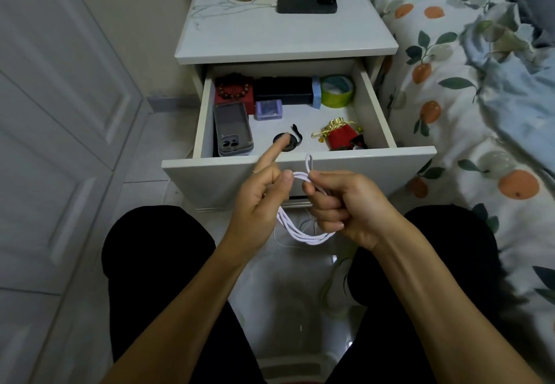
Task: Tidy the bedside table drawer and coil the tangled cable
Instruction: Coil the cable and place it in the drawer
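Both hands pinching white cable (300, 235) coil btwn them: left hand (264, 200), right hand (345, 203), above drawer (294, 170) front.

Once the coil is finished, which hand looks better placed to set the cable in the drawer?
Probably the right hand: its fingers are curled round the gathered loops of the cable. The left hand only pinches the top, forefinger extended toward the drawer.

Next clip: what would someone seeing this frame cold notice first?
First, the two hands low in the middle: the left hand and right hand hold a white cable gathered into loops in front of the open drawer. Next, inside the drawer, a red pouch at front right and a green tape roll at back right. A dark phone lies on the tabletop above.
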A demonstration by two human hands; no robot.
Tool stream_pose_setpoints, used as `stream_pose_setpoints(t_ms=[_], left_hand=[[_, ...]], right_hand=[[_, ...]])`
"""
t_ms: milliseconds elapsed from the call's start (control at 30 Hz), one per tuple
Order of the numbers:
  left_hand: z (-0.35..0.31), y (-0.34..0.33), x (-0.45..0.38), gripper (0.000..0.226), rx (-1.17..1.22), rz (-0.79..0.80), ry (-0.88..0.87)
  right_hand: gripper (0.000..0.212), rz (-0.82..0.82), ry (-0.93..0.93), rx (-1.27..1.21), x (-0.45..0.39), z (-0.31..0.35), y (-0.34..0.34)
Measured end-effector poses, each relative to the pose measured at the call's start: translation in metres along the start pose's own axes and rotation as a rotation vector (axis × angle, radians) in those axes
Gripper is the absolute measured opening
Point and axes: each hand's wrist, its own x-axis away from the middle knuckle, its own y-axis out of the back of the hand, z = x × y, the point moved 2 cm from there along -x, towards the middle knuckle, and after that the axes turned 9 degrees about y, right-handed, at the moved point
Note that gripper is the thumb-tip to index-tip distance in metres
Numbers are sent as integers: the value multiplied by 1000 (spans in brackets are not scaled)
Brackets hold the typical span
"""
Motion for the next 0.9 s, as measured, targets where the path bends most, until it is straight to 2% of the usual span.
stream_pose_setpoints(t_ms=[100,200,367,467,600,700,800,900], left_hand=[[-1,-1,0,34,41,89,-29],[1,1,1,33,33,93,-51],[3,1,-2,33,-21,19,-50],[6,0,1,34,-46,-62,1],[6,-3,4,33,85,-152,194],[4,-3,1,25,331,-155,405],[7,-4,1,22,533,8,634],[4,-3,1,33,811,183,743]], right_hand=[[34,21,-27,44,2,3,4],[34,18,-43,76,4,3,7],[34,-35,3,118,4,2,9],[35,-119,108,184,0,-3,8],[35,-237,312,258,-2,-12,4],[33,-263,381,288,-2,-16,0],[34,-246,350,271,-5,-17,0],[35,-242,343,267,-11,-17,0]])
